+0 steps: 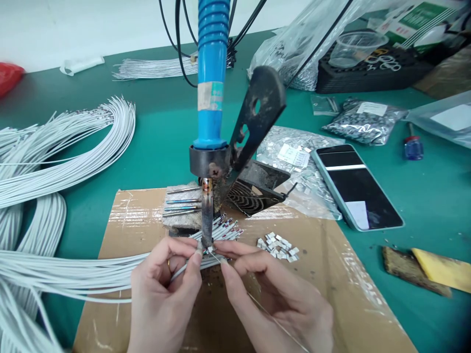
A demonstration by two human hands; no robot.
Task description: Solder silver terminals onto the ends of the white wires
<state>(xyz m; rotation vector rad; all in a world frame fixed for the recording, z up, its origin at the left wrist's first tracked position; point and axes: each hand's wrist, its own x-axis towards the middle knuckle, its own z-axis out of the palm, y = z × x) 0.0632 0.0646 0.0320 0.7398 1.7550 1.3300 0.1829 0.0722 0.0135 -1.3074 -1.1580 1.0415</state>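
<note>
A soldering iron (pixel 212 61) with a blue handle hangs tip-down in a black metal stand in the middle. Just left of its tip, my left hand (pixel 165 289) is closed, thumb and finger pinching a white cable (pixel 179 271). A tiny silvery part (pixel 210 250) sits at the tip, partly hidden by my fingertips. On the right, my right hand (pixel 275 289) pinches a thin solder wire (pixel 272 318), its end at the tip. A bundle of white cables (pixel 91 267) runs in from the left behind my left hand. Small metal pieces (pixel 278 246) lie beyond my right fingers.
Brown cardboard (pixel 331 294) covers the green table (pixel 165 132). Behind the tip are a pad with metal rods (pixel 183 202) and a black fan (pixel 253 189). Coiled white cables (pixel 121 132) fill the left. A phone (pixel 360 186), parts bags (pixel 364 120) and a yellow sponge (pixel 443 269) lie right.
</note>
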